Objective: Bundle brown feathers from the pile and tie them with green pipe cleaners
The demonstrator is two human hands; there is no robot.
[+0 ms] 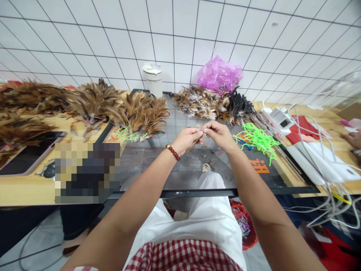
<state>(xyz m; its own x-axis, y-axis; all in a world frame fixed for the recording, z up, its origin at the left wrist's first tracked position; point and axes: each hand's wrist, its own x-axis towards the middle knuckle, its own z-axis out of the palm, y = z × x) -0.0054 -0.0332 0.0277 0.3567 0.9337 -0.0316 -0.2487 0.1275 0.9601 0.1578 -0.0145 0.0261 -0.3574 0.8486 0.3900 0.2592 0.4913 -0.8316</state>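
My left hand (189, 140), with a bead bracelet (173, 152) at its wrist, is closed, and a brown feather tip (192, 147) pokes out beneath its fingers. Fingertip to fingertip with it, my right hand (219, 134) is closed in a pinch; whatever sits between those fingertips is too small to make out. Both hands are above a dark glass panel (146, 158). Beyond them lies a heap of mottled feathers (200, 103) beside black feathers (239, 105). Bright green cords (258, 139) are piled to the right of my right hand.
Brown feather bundles (141, 113) spread across the left side. A white tumbler (153, 81) and a pink plastic bag (220, 75) stand by the tiled wall. White cables and a power strip (279, 120) occupy the right. A phone (31, 154) lies left.
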